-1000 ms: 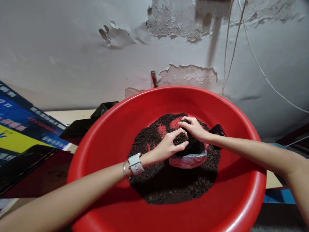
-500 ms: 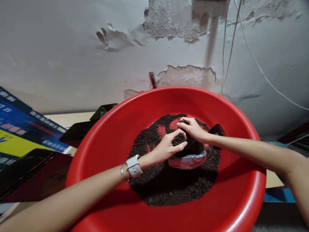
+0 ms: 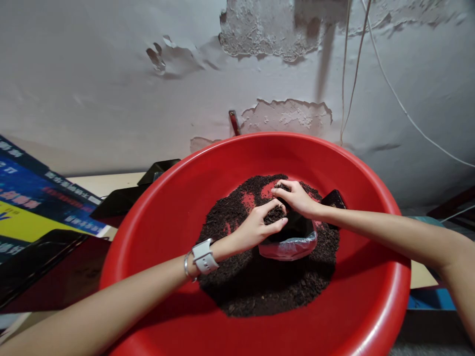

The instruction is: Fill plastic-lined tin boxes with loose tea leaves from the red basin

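Note:
Dark, crumbly soil point(image 3: 282, 302) lies in a broad ring on the floor of a large red basin point(image 3: 166, 217). Among it stands a container with a dark opening point(image 3: 293, 227) and a clear plastic lining or wrap point(image 3: 289, 247) round its near side. At its left edge my left hand point(image 3: 260, 221) curls round a clump of soil, thumb and fingers cupped. Just beyond, my right hand point(image 3: 297, 199) is bent over more soil at the container's far side, its fingertips close to the left hand. The lower part of the container is partly hidden by the hands.
A dark, shiny object point(image 3: 334, 199) leans inside the basin at the right. Black trays point(image 3: 122, 202) and a printed blue-and-yellow sheet point(image 3: 40, 193) lie left of the basin. Behind rises a peeling wall point(image 3: 111, 89) with hanging cords point(image 3: 356, 59).
Both hands hold nearly the same pose over the container with soil in their fingers. The view has shifted very slightly.

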`<action>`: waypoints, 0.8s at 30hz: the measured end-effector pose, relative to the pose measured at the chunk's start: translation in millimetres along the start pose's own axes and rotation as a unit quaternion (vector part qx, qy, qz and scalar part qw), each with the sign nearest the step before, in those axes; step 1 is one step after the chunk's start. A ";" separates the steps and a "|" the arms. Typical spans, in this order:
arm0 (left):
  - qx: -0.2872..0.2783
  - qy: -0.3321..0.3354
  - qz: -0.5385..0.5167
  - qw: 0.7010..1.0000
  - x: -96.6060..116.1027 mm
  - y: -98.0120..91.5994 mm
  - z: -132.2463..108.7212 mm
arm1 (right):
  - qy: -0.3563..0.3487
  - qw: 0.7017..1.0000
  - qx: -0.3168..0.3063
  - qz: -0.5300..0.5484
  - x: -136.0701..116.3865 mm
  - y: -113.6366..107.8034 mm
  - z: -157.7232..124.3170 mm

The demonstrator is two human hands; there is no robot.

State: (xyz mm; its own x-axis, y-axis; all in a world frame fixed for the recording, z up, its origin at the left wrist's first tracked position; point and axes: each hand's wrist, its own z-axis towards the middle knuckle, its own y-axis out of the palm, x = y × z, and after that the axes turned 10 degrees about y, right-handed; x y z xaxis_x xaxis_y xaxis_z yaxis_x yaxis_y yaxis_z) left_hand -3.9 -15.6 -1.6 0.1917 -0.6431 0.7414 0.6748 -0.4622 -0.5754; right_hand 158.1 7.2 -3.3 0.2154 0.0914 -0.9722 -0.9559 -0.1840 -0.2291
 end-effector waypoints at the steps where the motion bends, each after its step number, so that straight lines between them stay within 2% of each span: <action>1: -0.001 -0.002 0.000 1.000 0.0 -0.1 0.2 | -0.002 1.000 0.001 -0.001 0.2 0.0 0.1; 24: -0.013 0.012 -0.009 1.000 -0.7 0.8 0.0 | -0.003 1.000 0.000 -0.001 0.4 0.4 -0.5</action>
State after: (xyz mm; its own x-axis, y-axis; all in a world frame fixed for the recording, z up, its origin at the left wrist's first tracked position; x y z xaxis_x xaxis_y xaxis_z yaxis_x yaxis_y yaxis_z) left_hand -3.5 -15.5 -2.5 0.1623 -0.6479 0.7442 0.6599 -0.4895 -0.5700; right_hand 157.9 6.6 -3.9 0.2154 0.0969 -0.9717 -0.9556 -0.1840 -0.2302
